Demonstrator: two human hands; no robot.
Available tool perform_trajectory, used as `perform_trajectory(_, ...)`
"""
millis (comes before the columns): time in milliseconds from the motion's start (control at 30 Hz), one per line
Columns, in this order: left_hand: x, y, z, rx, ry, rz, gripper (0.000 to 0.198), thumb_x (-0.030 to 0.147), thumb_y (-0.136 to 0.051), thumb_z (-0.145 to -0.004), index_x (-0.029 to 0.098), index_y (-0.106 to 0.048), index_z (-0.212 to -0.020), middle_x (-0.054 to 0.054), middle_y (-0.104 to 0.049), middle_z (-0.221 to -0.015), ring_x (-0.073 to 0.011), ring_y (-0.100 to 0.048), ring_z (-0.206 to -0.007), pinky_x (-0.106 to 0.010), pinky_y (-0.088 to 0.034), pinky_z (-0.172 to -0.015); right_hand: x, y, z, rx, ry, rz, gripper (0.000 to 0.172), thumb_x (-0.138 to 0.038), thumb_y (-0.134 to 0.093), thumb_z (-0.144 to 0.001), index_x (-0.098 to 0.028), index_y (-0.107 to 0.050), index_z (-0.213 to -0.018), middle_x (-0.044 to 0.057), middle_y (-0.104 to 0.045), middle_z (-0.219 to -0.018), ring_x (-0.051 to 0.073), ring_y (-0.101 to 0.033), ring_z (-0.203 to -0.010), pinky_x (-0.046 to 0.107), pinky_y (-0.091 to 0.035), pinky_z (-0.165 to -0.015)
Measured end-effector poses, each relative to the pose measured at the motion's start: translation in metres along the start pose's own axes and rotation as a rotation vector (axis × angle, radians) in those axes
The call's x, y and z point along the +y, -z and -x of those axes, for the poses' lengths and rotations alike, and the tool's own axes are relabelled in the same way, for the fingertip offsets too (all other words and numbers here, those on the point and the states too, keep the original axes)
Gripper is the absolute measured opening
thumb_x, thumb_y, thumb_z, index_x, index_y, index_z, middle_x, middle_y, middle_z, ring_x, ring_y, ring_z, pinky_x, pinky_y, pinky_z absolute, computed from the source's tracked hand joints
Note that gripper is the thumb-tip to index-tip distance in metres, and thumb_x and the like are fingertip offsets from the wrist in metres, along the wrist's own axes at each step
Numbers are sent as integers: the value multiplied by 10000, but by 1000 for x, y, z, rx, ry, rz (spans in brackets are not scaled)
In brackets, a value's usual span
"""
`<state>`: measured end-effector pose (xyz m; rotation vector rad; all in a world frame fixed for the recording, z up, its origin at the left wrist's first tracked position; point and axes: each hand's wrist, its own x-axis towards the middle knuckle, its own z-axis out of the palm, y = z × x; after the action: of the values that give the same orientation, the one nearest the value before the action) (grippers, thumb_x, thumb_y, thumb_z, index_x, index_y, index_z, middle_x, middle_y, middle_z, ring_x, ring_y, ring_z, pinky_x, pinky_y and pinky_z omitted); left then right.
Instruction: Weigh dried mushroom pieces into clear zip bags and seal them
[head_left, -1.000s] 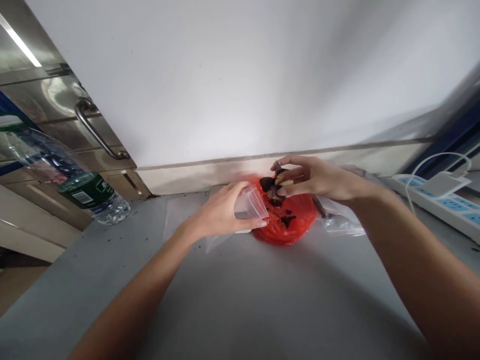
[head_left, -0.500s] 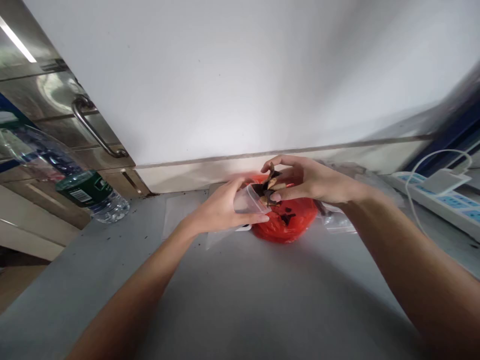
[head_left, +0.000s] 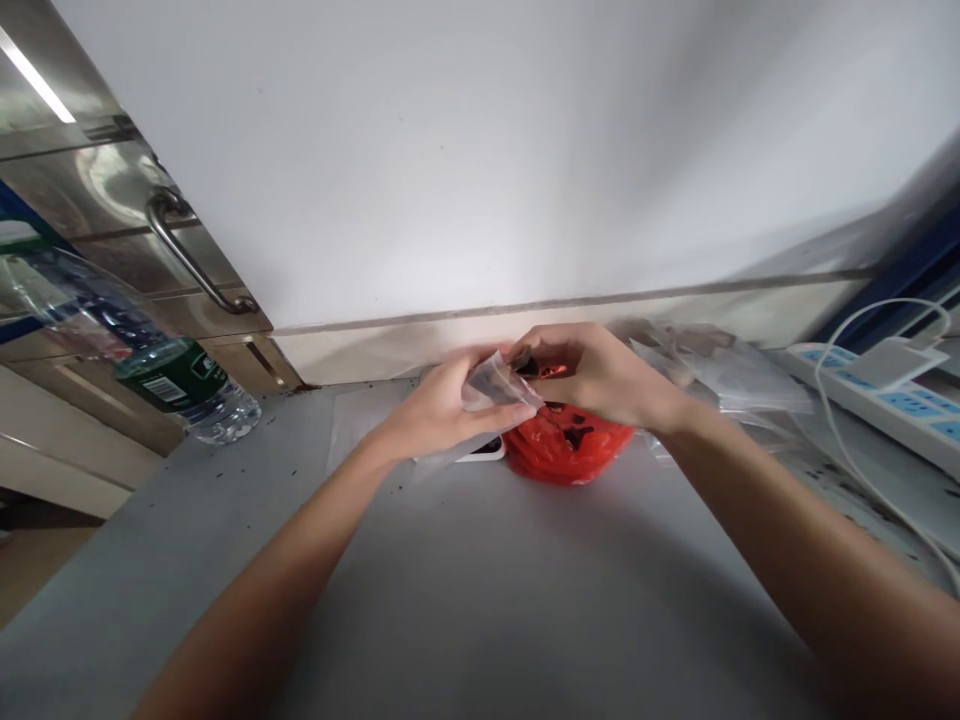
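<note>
Against a white wall point(head_left: 450, 150), with a cream baseboard point(head_left: 352, 355) along its foot, a grey tabletop point(head_left: 465, 600) is seen, strewn with dark crumbs. At the far left, a metal door handle point(head_left: 191, 255) and a clear bottle point(head_left: 180, 385) with a green label are seen; at the far right, a white power strip point(head_left: 892, 385) is met by a white cable point(head_left: 829, 420). A zip-lock bag point(head_left: 487, 383) is held by the left hand point(head_left: 435, 408), just left of and slightly above a red plastic bag point(head_left: 570, 455). Its mouth is pointed rightward, toward the right hand point(head_left: 600, 375); its long axis seems to be laid roughly left to right, though the lower end is hidden. By the right hand, a dark dried piece point(head_left: 526, 366) is pinched at that mouth, mostly covered by the fingers. Compared with half a second ago, the right hand is shifted leftward, the piece is less exposed, and more of the clear bags point(head_left: 750, 380) at right is revealed.
</note>
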<state>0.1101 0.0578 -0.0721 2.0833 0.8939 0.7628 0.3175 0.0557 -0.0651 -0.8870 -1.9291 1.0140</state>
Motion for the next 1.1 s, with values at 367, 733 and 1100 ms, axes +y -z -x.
perform_trajectory(367, -1, -1, 2, -23, -15, -1, 687, 495, -773, -823, 227, -527, -1406, -118, -620, -1420, -327, -583, -1303, -468, -481, -1077, -10, 6, 3, -126, 29, 146, 318, -337, -737, -794, -208, -770, -1082, 44, -793, -992, 244, -721, -928, 393, -585, -837)
perform_trajectory(733, -6, -1, 1, 11, 0, 19, 680, 553, -764, -813, 197, -537, -1347, -142, -613, -1387, -325, -572, -1278, -473, -460, -1072, -9, 5, 3, -92, 13, -15, 303, -311, -771, -767, -204, -784, -1050, 64, -791, -1090, 236, -736, -1013, 421, -597, -943)
perform_trajectory(1100, -4, 3, 3, 60, 42, 249, 648, 600, -724, -843, 235, -533, -1343, -115, -632, -1373, -302, -608, -1260, -432, -508, -1040, -22, 20, 10, -43, 205, 353, 292, -133, -614, -743, -209, -799, -956, 71, -788, -1066, 228, -695, -967, 361, -536, -830)
